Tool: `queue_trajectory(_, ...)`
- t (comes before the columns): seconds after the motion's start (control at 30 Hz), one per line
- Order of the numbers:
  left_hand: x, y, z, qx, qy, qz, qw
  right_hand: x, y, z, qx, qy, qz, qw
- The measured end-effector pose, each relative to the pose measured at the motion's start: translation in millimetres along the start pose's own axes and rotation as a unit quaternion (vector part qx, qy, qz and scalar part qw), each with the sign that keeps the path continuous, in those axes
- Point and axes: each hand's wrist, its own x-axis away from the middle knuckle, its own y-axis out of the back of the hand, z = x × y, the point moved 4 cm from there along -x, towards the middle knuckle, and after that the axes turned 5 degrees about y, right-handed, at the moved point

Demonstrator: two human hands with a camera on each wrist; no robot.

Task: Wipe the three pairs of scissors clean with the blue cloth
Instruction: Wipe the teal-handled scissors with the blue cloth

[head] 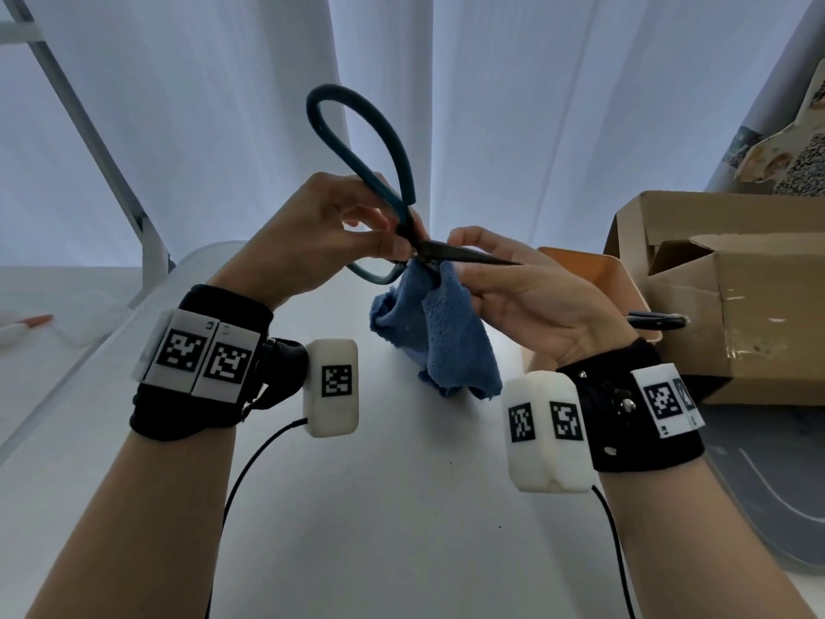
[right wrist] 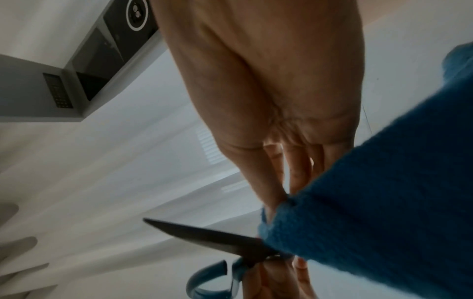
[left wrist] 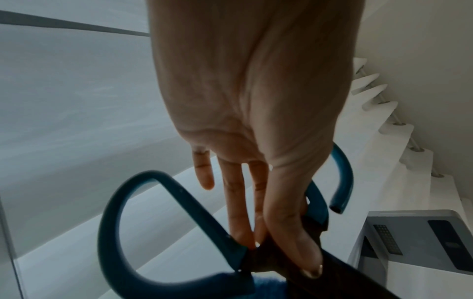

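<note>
My left hand pinches the teal-handled scissors at the pivot, above the counter. My right hand grips the blue cloth against the blades' base, blade tips pointing right.

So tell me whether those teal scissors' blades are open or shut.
Shut: the teal scissors show one closed dark point, both blades together, in the head and right wrist views.

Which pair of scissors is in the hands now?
The teal-handled scissors: left hand pinches them near the pivot, right hand holds the cloth there. The black-handled pair lies untouched behind.
</note>
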Motion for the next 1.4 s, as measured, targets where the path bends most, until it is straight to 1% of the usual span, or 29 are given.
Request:
queue_trajectory(0.07,0,-2,-2,0.007,-0.007,0.006,1.000,-1,-1,-2,-0.016,0.000,0.000,1.000)
queue_trajectory(0.23,1,0,-1,0.012,0.000,0.008,1.000,-2,-1,-6,-0.049,-0.013,0.030,0.998)
queue_trajectory(0.33,2,3,-1,0.016,0.001,0.006,1.000,-1,-4,-4,-0.063,-0.011,0.032,0.997)
queue_trajectory(0.47,2,0,-5,0.022,-0.015,0.010,1.000,0,-9,-3,-0.054,-0.002,0.024,0.998)
queue_trajectory(0.6,4,3,-5,0.023,-0.006,0.006,1.000,2,-10,0,-0.089,-0.012,0.055,0.994)
queue_trajectory(0.77,6,1,-9,0.032,-0.004,0.003,0.999,2,-12,2,-0.075,0.006,0.027,0.997)
queue_trajectory(0.97,7,7,-4,0.052,0.019,-0.007,0.998,0,-7,4,-0.055,0.015,0.018,0.998)
queue_trajectory(1.03,7,11,-2,0.068,0.031,-0.017,0.997,0,-2,8,-0.028,0.022,-0.004,0.999)
queue_trajectory(1.1,7,15,0,0.081,0.043,-0.037,0.995,1,5,12,-0.004,0.041,-0.041,0.998)
queue_trajectory(1.17,5,17,3,0.075,0.054,-0.057,0.994,2,8,16,-0.016,0.069,-0.071,0.995)
queue_trajectory(1.23,3,15,6,0.069,0.071,-0.067,0.993,0,4,16,-0.015,0.088,-0.074,0.993)
queue_trajectory(1.3,1,11,6,0.068,0.087,-0.070,0.991,-1,-3,14,0.022,0.089,-0.075,0.993)
queue_trajectory(1.4,-1,6,5,0.062,0.098,-0.076,0.990,-4,-7,8,0.088,0.085,-0.100,0.987)
